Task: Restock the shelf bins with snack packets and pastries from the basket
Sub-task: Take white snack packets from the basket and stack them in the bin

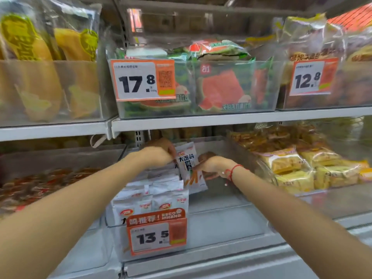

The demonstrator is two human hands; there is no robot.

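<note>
A clear bin (227,222) on the lower shelf holds a row of several white snack packets (159,196) along its left side. One white packet (190,166) with black characters stands tilted at the back of that row. My left hand (159,153) grips its top left edge. On the packet's right edge, my right hand (213,165), with a red string at the wrist, pinches it. The right half of the bin has no packets. The basket is out of view.
An orange 13.5 price tag (158,233) hangs on the bin front. Yellow pastry packs (298,170) fill the bin to the right, dark red snacks (40,184) the left one. Above stand bins of watermelon toast (221,85), yellow bread (40,57) and a 12.8 item (312,77).
</note>
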